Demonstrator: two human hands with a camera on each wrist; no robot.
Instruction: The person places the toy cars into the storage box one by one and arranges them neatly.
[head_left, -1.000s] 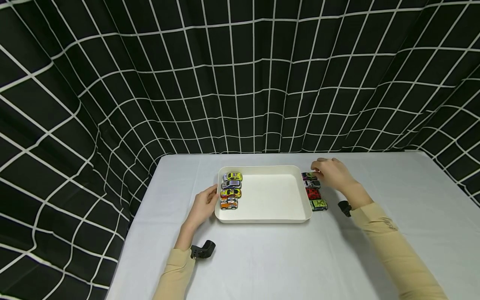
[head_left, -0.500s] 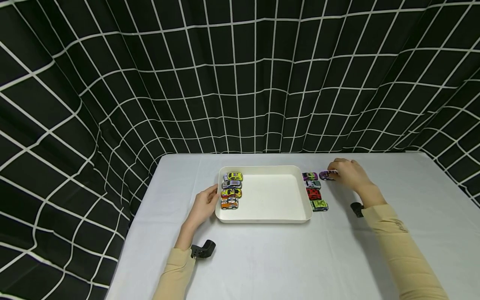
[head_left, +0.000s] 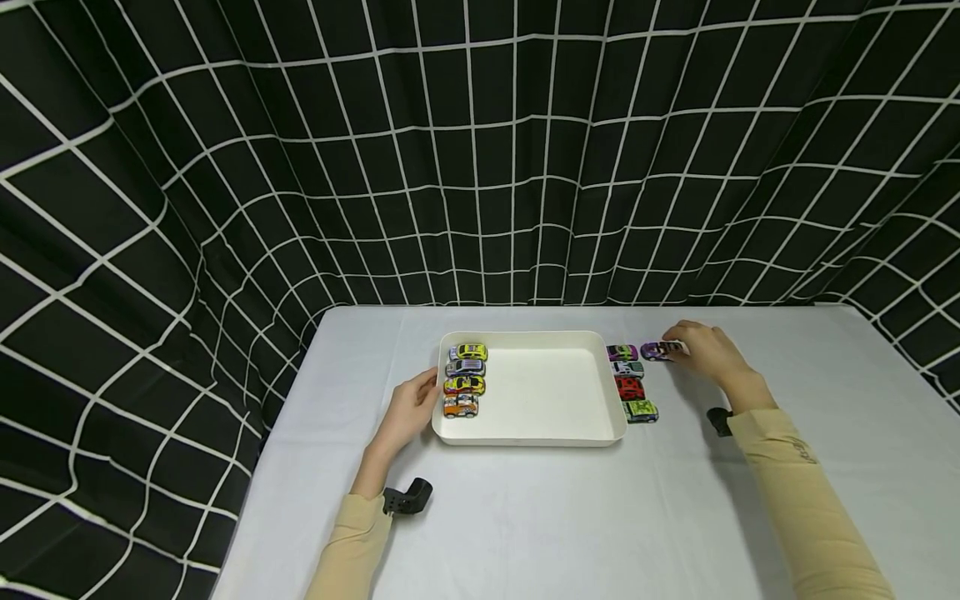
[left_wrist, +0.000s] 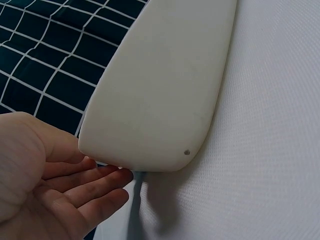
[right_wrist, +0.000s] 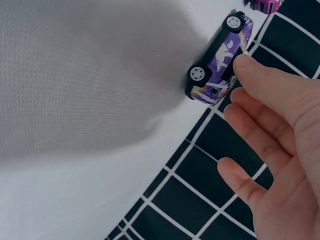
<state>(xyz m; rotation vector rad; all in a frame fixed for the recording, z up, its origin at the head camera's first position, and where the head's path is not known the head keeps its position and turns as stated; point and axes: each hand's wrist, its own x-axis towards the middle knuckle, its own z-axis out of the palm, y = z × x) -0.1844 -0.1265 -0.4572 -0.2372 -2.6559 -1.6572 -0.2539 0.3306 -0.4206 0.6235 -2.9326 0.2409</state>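
In the head view my left hand (head_left: 408, 409) holds the left rim of a white tray (head_left: 543, 442). The left wrist view shows the thumb at the tray's edge (left_wrist: 155, 95) and the fingers beside it. My right hand (head_left: 708, 354) pinches a purple toy car (head_left: 656, 350) by its right end, at the table's back right. In the right wrist view the thumb lies against the purple car's side (right_wrist: 220, 62); the index finger is mostly hidden. Left of that car, a purple-and-green toy car (head_left: 621, 352) stands beside the tray's right wall.
Down the tray's right side stand a silver-grey car (head_left: 628, 368), a red car (head_left: 630, 388) and a lime-green car (head_left: 641, 410). Several toy cars, including an orange one (head_left: 461, 406), line the tray's left inside. A black gridded curtain (head_left: 510, 167) hangs behind the white-clothed table (head_left: 540, 517).
My right hand has moved right from the purple-and-green car and brought the purple car into view, apart from the row. The left hand stays at the tray.
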